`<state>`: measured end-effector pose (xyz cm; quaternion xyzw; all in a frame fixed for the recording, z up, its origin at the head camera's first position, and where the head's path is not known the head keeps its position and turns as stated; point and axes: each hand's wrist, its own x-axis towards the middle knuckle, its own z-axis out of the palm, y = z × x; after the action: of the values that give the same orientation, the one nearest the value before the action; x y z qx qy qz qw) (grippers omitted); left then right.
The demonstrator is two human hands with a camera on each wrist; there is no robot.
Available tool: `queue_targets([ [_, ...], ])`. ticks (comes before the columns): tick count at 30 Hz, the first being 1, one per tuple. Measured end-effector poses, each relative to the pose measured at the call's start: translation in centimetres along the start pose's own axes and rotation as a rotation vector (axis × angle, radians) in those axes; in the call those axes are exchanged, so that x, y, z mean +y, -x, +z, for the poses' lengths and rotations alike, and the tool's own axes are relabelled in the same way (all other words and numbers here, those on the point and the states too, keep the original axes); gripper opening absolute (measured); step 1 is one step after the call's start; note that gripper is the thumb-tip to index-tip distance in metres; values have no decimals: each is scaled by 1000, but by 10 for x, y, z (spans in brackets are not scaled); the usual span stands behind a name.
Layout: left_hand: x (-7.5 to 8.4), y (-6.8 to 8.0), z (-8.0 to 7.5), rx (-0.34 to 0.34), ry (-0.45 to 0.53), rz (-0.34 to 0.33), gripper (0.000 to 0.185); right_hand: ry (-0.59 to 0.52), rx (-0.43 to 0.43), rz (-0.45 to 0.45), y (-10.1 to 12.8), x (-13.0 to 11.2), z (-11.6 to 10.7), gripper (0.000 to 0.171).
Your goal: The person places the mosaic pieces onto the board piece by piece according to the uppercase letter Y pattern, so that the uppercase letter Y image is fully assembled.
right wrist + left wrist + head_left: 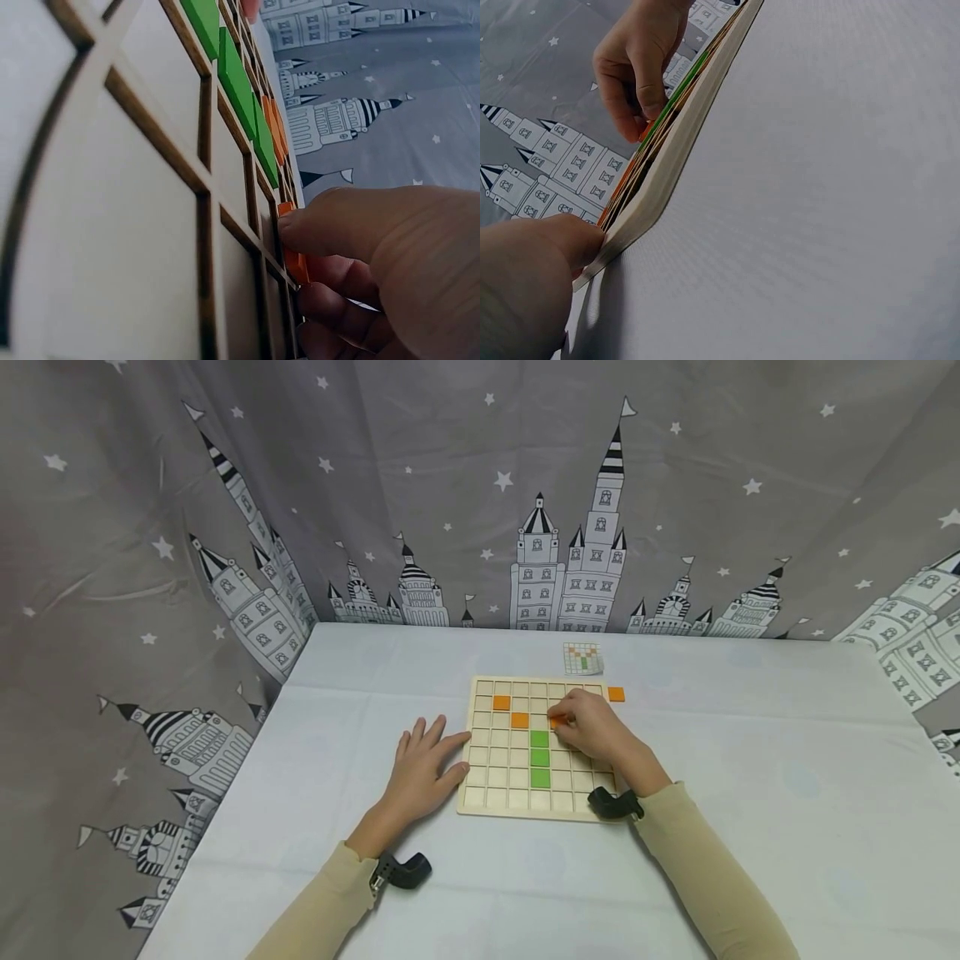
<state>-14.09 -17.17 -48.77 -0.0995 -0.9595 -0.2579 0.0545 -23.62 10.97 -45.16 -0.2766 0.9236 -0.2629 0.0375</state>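
Observation:
A wooden grid board [497, 797] lies on the white-covered table. My right hand [596, 728] is over its upper right part, pinching an orange square tile [294, 251] between thumb and fingers at one of the cells; the fingers partly cover the tile. Three green tiles [540, 757] form a column in the board's middle. Two orange tiles [520, 720] sit in cells on a diagonal at upper left. My left hand [422, 774] rests on the table with fingers spread, its thumb and forefinger touching the board's left edge.
One loose orange tile [616, 694] lies by the board's upper right corner. Behind the board is a small pattern card [582, 658] with a printed grid of orange and green squares. A grey castle-print curtain [450, 485] hangs along the table's back.

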Motion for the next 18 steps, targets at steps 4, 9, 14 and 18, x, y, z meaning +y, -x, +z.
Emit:
queue_targets([
  [4,0,0,-1,3,5,3,43,-5,-1,-2,0,0,0,28],
  [9,1,0,-1,4,6,1,43,-9,-7,-1,-1,0,-1,29],
  [14,2,-1,0,0,2,-3,43,-20,-2,5,-1,0,-3,28],
  [18,3,-2,-1,1,1,-5,43,-25,1,7,-1,1,-4,28],
])
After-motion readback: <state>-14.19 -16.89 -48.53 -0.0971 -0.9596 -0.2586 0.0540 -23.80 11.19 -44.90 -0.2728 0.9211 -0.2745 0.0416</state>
